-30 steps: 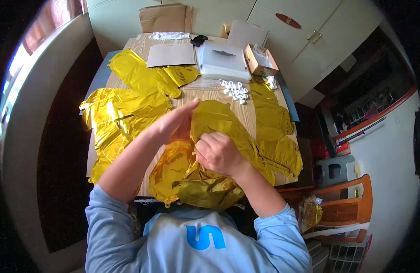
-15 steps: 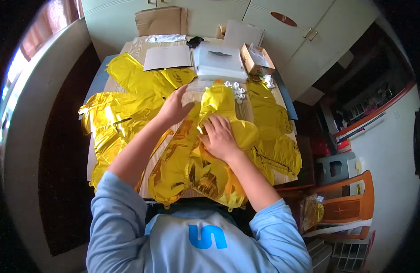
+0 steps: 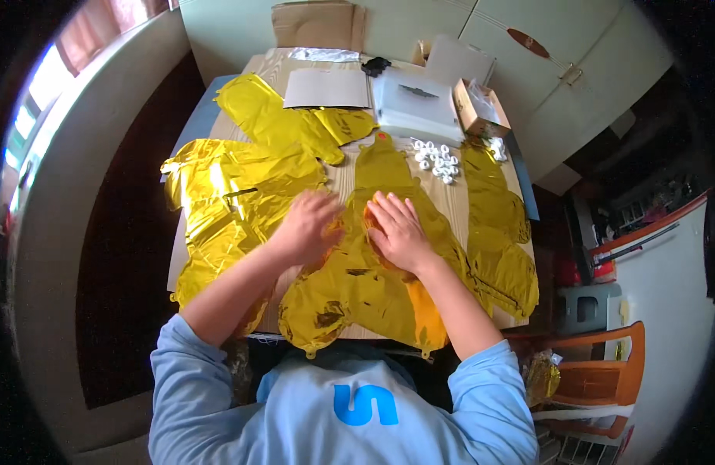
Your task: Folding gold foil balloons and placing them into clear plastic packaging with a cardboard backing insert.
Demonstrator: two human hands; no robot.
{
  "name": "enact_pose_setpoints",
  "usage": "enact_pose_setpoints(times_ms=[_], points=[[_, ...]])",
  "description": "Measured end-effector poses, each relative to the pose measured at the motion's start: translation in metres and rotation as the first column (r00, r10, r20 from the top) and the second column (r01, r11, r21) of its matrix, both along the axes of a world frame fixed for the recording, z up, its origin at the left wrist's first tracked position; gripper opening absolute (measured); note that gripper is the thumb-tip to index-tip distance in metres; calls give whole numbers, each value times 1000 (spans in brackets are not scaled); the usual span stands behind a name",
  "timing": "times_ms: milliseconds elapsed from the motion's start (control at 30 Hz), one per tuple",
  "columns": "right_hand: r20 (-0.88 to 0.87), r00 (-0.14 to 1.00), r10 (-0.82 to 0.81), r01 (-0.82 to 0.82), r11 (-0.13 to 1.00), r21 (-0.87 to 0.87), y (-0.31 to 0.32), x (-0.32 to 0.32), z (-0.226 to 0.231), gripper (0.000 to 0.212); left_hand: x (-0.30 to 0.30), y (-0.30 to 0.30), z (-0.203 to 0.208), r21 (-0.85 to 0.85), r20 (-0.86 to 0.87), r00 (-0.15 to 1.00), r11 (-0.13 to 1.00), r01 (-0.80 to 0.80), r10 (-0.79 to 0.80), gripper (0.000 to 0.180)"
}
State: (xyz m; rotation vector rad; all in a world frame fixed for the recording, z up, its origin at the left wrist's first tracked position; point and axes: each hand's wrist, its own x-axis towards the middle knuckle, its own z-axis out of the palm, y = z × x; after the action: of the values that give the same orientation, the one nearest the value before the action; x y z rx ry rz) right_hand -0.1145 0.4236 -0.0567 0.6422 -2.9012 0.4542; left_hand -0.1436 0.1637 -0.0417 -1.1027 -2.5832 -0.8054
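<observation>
Both hands lie flat, palms down, on a large gold foil balloon (image 3: pixel 365 279) spread out deflated at the near middle of the wooden bench (image 3: pixel 458 203). The left hand (image 3: pixel 309 225) presses on the balloon's left part with its fingers spread, its grip released and closed on nothing. The right hand (image 3: pixel 398 229) rests just beside it, fingers also spread, its grip equally released. The two hands are close together but do not touch.

More gold foil balloons (image 3: pixel 233 186) lie flat to the left, overlapping one another, and another one (image 3: pixel 497 232) runs along the bench's right edge. Beyond the hands sits a cluster of small white pieces (image 3: pixel 439 159). At the far end are a white sheet (image 3: pixel 326 87), a white box (image 3: pixel 415 108) and an open cardboard box (image 3: pixel 477 108). An orange chair (image 3: pixel 598 364) stands to the right of the bench.
</observation>
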Motion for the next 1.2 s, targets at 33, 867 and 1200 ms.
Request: enact_pose_setpoints(times_ms=[33, 867, 1200], points=[[-3, 999, -34, 34, 999, -18, 3, -2, 0, 55, -22, -2, 4, 28, -24, 999, 999, -23, 23, 43], [-8, 1000, -25, 21, 957, -290, -53, -143, 26, 29, -192, -20, -2, 231, 541, 838, 946, -228, 70, 30], [118, 988, -102, 132, 950, -283, -67, -175, 4, 31, -167, -7, -13, -70, -172, 983, 995, -73, 60, 19]])
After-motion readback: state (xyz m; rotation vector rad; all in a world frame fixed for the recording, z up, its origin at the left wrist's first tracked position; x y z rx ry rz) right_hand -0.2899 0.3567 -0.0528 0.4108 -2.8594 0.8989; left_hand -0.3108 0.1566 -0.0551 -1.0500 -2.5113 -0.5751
